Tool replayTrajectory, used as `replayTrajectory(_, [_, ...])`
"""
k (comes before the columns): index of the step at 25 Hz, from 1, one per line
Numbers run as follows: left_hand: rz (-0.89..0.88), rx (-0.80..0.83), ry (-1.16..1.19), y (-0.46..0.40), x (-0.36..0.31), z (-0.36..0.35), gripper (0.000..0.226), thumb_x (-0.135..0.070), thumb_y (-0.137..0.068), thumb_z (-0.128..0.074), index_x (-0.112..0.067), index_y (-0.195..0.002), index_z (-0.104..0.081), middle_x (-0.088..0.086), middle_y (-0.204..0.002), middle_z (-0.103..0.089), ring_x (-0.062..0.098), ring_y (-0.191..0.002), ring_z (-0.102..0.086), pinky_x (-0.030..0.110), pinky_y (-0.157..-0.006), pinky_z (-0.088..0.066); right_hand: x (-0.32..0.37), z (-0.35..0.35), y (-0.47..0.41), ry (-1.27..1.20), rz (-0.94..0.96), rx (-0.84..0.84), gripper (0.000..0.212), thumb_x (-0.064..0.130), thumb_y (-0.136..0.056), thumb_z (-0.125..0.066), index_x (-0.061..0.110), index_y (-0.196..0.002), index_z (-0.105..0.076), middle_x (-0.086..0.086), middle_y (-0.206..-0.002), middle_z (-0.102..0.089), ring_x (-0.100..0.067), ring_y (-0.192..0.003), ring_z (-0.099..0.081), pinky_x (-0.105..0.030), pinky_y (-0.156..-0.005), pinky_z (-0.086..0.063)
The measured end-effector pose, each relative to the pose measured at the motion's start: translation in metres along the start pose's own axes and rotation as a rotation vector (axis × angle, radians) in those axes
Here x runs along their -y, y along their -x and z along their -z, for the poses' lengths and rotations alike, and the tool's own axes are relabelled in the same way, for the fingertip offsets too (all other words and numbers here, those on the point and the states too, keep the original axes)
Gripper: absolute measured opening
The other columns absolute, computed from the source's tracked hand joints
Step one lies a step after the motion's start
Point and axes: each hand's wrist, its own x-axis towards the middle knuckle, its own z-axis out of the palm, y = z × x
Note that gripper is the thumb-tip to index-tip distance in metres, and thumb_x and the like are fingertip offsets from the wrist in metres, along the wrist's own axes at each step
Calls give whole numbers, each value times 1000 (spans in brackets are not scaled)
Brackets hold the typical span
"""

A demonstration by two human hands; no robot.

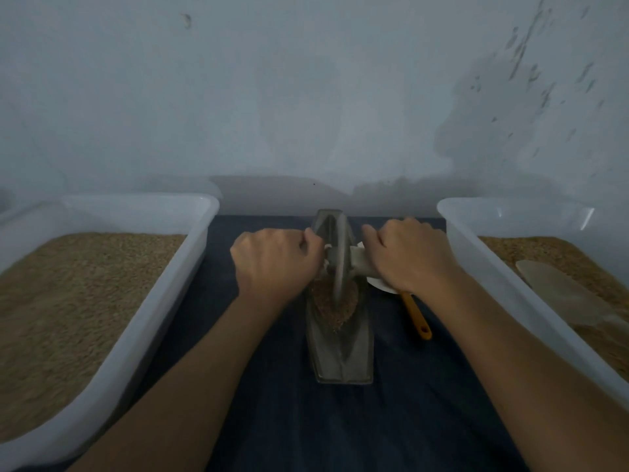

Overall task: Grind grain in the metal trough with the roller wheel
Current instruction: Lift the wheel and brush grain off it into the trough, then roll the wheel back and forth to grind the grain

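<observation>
Metal trough (340,352) lengthwise mid-worktop (272,420), brown grain (328,306) heaped inside around roller wheel (338,264). Left hand (272,260) and right hand (405,257) either side of trough, fingers curled round wheel's axle handles. Left of trough, white tub (143,321) of grain; right, second tub (503,277) with grain and scoop (561,294). Orange-handled tool (417,316) just right of trough. Dark cloth bare between trough and tubs.

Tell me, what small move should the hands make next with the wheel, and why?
Probably roll the roller wheel toward the person: both the left hand and right hand grip its axle, and the grain lies heaped just on the near side in the metal trough.
</observation>
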Motion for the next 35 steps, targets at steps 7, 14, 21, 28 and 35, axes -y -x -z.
replayTrajectory(7, [-59, 168, -35, 5, 7, -1, 55, -41, -104, -37, -21, -53, -44, -5, -50, -45, 22, -47, -50, 35, -55, -45, 8, -14, 8, 171, -3, -20, 54, 37, -97, -7, 15, -70, -49, 0, -67, -46, -21, -59, -40, -34, -57, -27])
replayTrajectory(14, [-499, 239, -178, 32, 25, 42, 23, -26, -103, -41, -19, -81, -44, -2, -71, -43, 20, -58, -44, 34, -48, -30, 16, -2, 63, 184, 191, -273, 39, 30, -107, -18, 27, -73, -36, 8, -66, -33, -15, -57, -30, -34, -57, -21])
replayTrajectory(21, [-202, 660, -236, -28, 18, -6, 38, -44, -102, -23, -21, -96, -53, 7, -106, -62, 29, -85, -52, 39, -74, -36, 4, -22, 0, 186, 39, -95, 55, 42, -99, -12, 21, -59, -44, 4, -58, -43, -13, -50, -36, -31, -52, -16])
replayTrajectory(28, [6, 727, -143, -71, 11, -36, 66, -59, -93, -19, -23, -127, -63, 14, -135, -62, 37, -118, -59, 43, -83, -32, -10, -37, -59, 159, 23, 79, 52, 39, -96, -11, 14, -70, -49, -3, -68, -47, -18, -59, -40, -32, -53, -18])
replayTrajectory(35, [-443, 371, -296, 17, 16, 19, 24, -28, -100, -41, -22, -84, -24, -1, -67, -34, 24, -59, -43, 30, -50, -26, 13, -11, 50, 116, 130, -237, 40, 35, -108, -25, 29, -70, -35, 15, -60, -28, -13, -53, -32, -32, -57, -23])
